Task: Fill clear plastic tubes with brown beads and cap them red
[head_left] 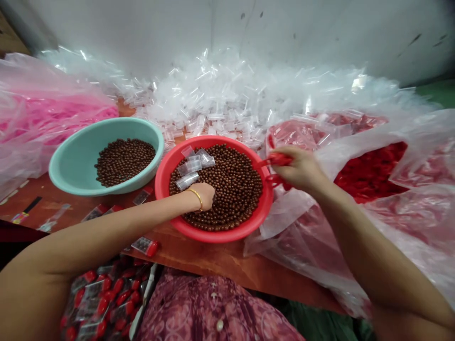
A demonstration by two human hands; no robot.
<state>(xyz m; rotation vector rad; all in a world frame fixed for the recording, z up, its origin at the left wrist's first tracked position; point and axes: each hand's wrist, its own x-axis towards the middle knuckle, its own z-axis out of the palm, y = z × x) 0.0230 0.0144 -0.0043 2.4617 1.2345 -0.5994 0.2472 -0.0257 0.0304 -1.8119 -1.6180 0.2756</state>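
A red basin full of small brown beads stands in front of me. My left hand, with a gold bangle on the wrist, is closed and low over the beads; what it holds is hidden. Several small clear plastic boxes lie on the beads just beyond it. At the basin's right rim my right hand is closed around red plastic caps, some of which stick out toward the beads. Behind that hand, an open plastic bag holds many red pieces.
A pale green basin with fewer beads stands at the left, beside a bag of pink pieces. Clear boxes are heaped along the wall. Filled red-capped boxes lie on the table edge, with many more below.
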